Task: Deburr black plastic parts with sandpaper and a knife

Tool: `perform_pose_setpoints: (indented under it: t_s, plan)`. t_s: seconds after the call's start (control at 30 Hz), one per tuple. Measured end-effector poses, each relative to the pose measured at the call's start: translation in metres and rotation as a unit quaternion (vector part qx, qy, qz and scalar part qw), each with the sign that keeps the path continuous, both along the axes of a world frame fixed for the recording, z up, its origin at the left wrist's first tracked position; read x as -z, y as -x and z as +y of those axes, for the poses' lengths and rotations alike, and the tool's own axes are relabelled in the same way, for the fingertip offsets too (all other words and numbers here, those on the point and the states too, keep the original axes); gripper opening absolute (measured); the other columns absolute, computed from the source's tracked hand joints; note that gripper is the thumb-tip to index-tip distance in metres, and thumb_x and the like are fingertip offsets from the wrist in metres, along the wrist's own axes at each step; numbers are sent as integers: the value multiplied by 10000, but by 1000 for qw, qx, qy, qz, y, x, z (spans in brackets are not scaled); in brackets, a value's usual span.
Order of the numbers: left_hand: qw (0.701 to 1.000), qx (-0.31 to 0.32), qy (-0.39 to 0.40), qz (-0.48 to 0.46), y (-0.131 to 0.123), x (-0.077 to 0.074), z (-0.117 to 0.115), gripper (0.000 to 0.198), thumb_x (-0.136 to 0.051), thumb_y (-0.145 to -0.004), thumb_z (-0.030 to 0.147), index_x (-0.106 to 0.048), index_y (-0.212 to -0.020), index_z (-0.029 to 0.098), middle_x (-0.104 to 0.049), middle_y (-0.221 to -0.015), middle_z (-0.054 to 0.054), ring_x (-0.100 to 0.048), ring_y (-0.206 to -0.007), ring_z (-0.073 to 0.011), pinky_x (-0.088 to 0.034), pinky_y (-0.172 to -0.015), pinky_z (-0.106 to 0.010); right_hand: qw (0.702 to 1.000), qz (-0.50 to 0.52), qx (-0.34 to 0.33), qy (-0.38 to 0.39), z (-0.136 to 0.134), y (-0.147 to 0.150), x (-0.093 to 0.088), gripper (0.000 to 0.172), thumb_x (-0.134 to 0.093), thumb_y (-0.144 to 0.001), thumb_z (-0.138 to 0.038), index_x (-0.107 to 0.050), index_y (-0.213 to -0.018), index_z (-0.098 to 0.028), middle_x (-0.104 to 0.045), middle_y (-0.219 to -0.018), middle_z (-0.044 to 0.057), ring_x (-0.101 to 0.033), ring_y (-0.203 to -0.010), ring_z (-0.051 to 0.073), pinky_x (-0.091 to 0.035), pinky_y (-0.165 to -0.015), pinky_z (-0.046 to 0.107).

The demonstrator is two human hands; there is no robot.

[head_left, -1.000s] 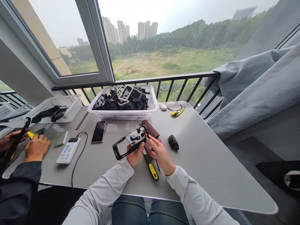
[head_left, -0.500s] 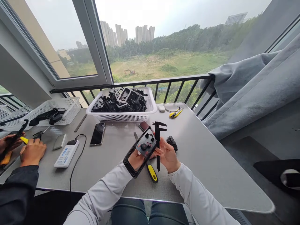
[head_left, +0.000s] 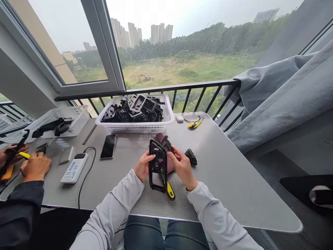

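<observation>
Clasping a black plastic controller frame upright, low over a steel table, left hand curled closed against its side, right hand half-closed, fingers pinching its upper edge. Showing just behind its lower end, a yellow-handled screwdriver. Sitting near the right hand, a black plastic lump. Farther off, a white plastic basket heaped with black parts, and a co-worker's hand resting beside a yellow-handled tool.

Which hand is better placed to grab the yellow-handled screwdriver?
Probably the right hand. It is nearer the yellow-handled screwdriver, while the left hand is on the far side of the black plastic frame that both hands hold.
</observation>
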State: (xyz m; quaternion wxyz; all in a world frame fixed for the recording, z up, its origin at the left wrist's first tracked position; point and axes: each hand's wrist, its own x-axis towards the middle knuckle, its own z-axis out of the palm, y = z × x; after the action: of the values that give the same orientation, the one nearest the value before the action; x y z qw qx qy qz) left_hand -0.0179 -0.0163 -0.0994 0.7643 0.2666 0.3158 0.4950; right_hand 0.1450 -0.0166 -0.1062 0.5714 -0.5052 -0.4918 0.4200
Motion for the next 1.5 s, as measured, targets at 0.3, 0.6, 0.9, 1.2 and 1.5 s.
perform_pose_setpoints:
  t_s: [0.3,0.6,0.9,1.2,1.5]
  plan:
    - [994,-108,-6,-14,-6,-3,2,378,-837,-591,225,-645,-913,171,-734,-846,-9,-688,-715,-151,-556,-707,-283,971,-232,21,-47,-5,-1,3,436,-512,-865,-458,-621,-1177,-173,-711,-1102,125,-667,-943,265,-513,-847,406]
    - [996,-88,-34,-4,-7,-2,-1,355,-833,-617,243,-653,-915,176,-738,-890,-19,-697,-798,-192,-539,-796,-345,967,-246,38,-53,-5,-2,6,425,-510,-870,-425,-604,-1195,-168,-699,-1148,129,-665,-1000,276,-517,-871,420]
    - [995,-87,-39,-5,-7,1,-1,353,-843,-605,251,-655,-895,181,-739,-906,-24,-699,-847,-210,-526,-849,-372,976,-210,13,-63,-4,-4,4,472,-531,-880,-454,-611,-1265,-191,-651,-1265,119,-620,-1146,279,-477,-985,440]
    - [996,-81,-38,-17,-8,3,-2,374,-857,-579,239,-677,-902,182,-745,-925,-25,-698,-875,-213,-523,-853,-358,979,-199,4,-46,-6,-6,-1,501,-542,-863,-500,-632,-1253,-199,-665,-1247,90,-637,-1115,288,-487,-965,424]
    - [981,-184,62,-11,7,1,14,157,-693,-717,225,-657,-849,148,-731,-743,-29,-683,-627,-166,-551,-642,-284,958,-278,72,-13,7,-16,11,456,-523,-860,-440,-618,-1229,-190,-707,-1120,115,-647,-1007,280,-497,-876,414]
